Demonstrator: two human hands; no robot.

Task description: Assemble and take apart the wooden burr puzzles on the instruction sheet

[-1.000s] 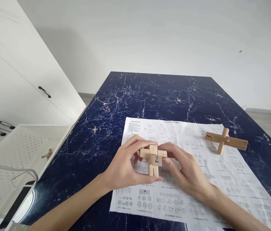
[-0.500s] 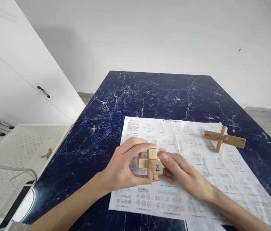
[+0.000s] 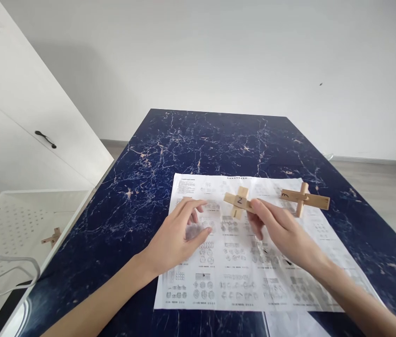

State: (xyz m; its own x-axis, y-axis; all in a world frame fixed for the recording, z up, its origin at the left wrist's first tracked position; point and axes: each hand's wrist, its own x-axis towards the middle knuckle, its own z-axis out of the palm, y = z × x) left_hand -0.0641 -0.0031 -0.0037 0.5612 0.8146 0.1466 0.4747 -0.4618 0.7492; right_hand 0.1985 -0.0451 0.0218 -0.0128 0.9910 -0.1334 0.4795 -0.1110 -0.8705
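Observation:
Between the thumb and fingers of my right hand [image 3: 278,224] is one arm of a wooden burr puzzle [image 3: 239,201], a cross of pale interlocking sticks. A handwritten "2" faces up, turned on its side. My left hand [image 3: 182,231] holds nothing; its fingers are curved and apart, to the left of the puzzle. Both hands are above a printed instruction sheet [image 3: 212,295] with rows of small diagrams. A second wooden cross [image 3: 305,199], marked with a number on one flat arm, rests on the sheet's far right part.
The sheet lies on a dark blue marbled table [image 3: 198,140]. At lower left, below the table edge, a white perforated basket [image 3: 1,234] contains a small wooden cross piece [image 3: 52,237]. White cabinets [image 3: 18,112] with black handles stand on the left.
My left hand has let go of the puzzle and drawn back. My right hand has moved it up and away, turning it. The whole view has shifted slightly.

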